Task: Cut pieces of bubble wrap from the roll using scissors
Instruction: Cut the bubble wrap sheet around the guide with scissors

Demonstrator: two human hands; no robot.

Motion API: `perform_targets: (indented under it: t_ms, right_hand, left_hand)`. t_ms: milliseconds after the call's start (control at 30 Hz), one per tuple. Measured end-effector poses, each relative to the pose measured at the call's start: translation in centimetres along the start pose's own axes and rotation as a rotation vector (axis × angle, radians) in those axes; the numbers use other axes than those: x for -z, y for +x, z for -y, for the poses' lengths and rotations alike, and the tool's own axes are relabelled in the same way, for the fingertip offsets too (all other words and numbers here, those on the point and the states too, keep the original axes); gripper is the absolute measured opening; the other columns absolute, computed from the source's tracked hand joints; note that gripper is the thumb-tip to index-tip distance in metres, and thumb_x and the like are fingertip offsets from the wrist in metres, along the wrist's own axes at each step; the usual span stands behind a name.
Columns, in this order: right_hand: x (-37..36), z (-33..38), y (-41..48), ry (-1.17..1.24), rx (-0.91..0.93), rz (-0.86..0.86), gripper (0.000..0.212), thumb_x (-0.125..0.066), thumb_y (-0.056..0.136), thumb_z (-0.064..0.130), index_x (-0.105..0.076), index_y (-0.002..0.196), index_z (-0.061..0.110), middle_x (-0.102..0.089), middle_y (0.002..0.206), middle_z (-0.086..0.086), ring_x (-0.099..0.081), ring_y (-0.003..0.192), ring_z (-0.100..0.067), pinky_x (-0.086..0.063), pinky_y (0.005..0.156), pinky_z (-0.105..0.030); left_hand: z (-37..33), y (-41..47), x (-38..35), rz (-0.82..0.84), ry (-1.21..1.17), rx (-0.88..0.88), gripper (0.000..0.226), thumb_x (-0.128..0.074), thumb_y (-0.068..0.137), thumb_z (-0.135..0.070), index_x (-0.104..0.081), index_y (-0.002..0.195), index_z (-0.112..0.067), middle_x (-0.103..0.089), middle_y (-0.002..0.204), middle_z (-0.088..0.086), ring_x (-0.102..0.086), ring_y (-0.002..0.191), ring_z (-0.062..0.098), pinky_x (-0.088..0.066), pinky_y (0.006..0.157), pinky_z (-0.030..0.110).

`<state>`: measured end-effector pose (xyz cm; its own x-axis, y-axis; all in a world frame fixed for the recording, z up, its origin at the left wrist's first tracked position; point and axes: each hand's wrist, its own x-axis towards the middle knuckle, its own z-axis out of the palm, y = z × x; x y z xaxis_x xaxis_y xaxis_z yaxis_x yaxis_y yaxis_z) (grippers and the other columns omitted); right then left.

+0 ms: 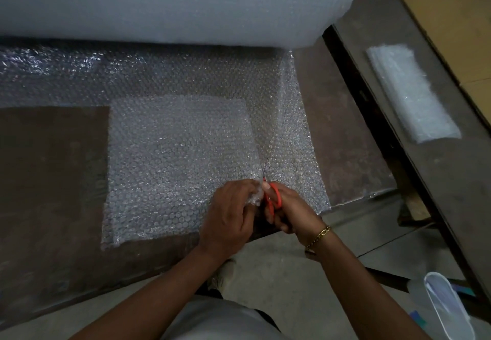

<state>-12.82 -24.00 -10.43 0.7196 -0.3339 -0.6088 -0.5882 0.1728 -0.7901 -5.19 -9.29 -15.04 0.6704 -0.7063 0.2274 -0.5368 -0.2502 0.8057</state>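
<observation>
A huge roll of bubble wrap lies across the back of the dark table. A sheet of bubble wrap runs from the roll toward me over the table. My left hand pinches the sheet's near edge, bunching it. Right beside it, my right hand grips orange-handled scissors, whose blades point away from me into the sheet. A cut line runs forward from the blades, with a narrower strip of the sheet to its right.
A stack of cut bubble wrap pieces lies on a second table at the right, beside flat cardboard. A white container stands on the floor at lower right. A dark gap separates the two tables.
</observation>
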Motion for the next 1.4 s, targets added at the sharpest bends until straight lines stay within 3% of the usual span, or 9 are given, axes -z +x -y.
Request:
perform_targets:
  t_ms: [133, 400, 733, 900, 1400]
  right_hand:
    - [-0.1, -0.1, 0.0, 0.0, 0.028, 0.0, 0.029, -0.055, 0.098, 0.049, -0.063, 0.078, 0.03, -0.054, 0.06, -0.011, -0.035, 0.038, -0.016, -0.021, 0.041, -0.018]
    - [0.1, -0.5, -0.1, 0.011, 0.059, 0.03, 0.023, -0.058, 0.099, 0.035, -0.056, 0.083, 0.018, -0.05, 0.057, -0.008, -0.032, 0.038, -0.012, -0.022, 0.037, -0.018]
    - [0.3, -0.3, -0.3, 0.023, 0.008, 0.029, 0.042, -0.054, 0.087, 0.061, -0.059, 0.087, 0.02, -0.056, 0.061, -0.012, -0.036, 0.035, -0.015, -0.021, 0.038, -0.016]
    - [0.0, 0.2, 0.4, 0.008, -0.005, 0.026, 0.042, -0.053, 0.095, 0.056, -0.059, 0.097, 0.015, -0.056, 0.061, -0.01, -0.037, 0.038, -0.015, -0.02, 0.038, -0.017]
    - [0.2, 0.3, 1.5, -0.006, 0.047, 0.025, 0.031, -0.056, 0.098, 0.047, -0.063, 0.087, 0.019, -0.055, 0.058, -0.01, -0.035, 0.038, -0.017, -0.023, 0.038, -0.02]
  left_hand:
    - [-0.2, 0.1, 0.1, 0.013, 0.009, -0.002, 0.035, -0.048, 0.087, -0.011, -0.064, 0.118, -0.007, -0.065, 0.121, 0.004, -0.06, 0.109, 0.022, -0.044, 0.097, 0.034]
    - [-0.1, 0.1, 0.0, 0.026, 0.019, 0.009, 0.036, -0.047, 0.088, -0.01, -0.065, 0.119, -0.007, -0.066, 0.122, 0.005, -0.06, 0.11, 0.023, -0.044, 0.098, 0.035]
    - [0.1, -0.1, 0.0, 0.014, -0.006, 0.029, 0.037, -0.05, 0.086, -0.01, -0.063, 0.12, -0.008, -0.065, 0.122, 0.004, -0.06, 0.112, 0.023, -0.045, 0.099, 0.036]
    - [-0.1, -0.1, 0.2, -0.001, -0.005, 0.032, 0.035, -0.049, 0.089, -0.013, -0.063, 0.12, -0.007, -0.065, 0.119, 0.004, -0.058, 0.109, 0.02, -0.039, 0.101, 0.024]
    - [-0.1, 0.0, 0.0, -0.021, -0.005, -0.001, 0.031, -0.051, 0.087, -0.01, -0.064, 0.115, -0.007, -0.064, 0.116, 0.004, -0.058, 0.105, 0.021, -0.043, 0.096, 0.03]
